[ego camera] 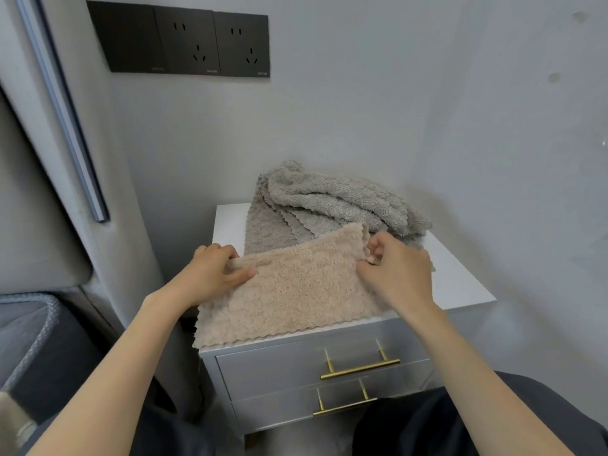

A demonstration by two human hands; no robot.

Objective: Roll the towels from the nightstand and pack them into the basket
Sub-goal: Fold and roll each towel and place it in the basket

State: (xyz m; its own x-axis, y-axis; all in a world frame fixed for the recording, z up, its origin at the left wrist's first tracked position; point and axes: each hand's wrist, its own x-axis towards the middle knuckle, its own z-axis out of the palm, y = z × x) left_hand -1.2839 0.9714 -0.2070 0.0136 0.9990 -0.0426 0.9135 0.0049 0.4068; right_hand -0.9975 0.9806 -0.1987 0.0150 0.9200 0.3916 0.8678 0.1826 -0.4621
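Note:
A beige fluffy towel (296,287) lies spread over the front of the white nightstand (460,284), its scalloped near edge hanging over the front left corner. My left hand (214,271) pinches the towel's far left corner, thumb on top. My right hand (394,271) pinches the far right corner, which stands lifted. Behind the beige towel lies a heap of grey towels (329,202), crumpled at the back of the nightstand. No basket is in view.
The nightstand has two drawers with brass bar handles (360,368). A padded grey headboard (39,192) stands at the left, with bedding (29,330) below it. Black wall sockets (210,44) sit above. My dark-trousered knees (460,422) are close to the drawers.

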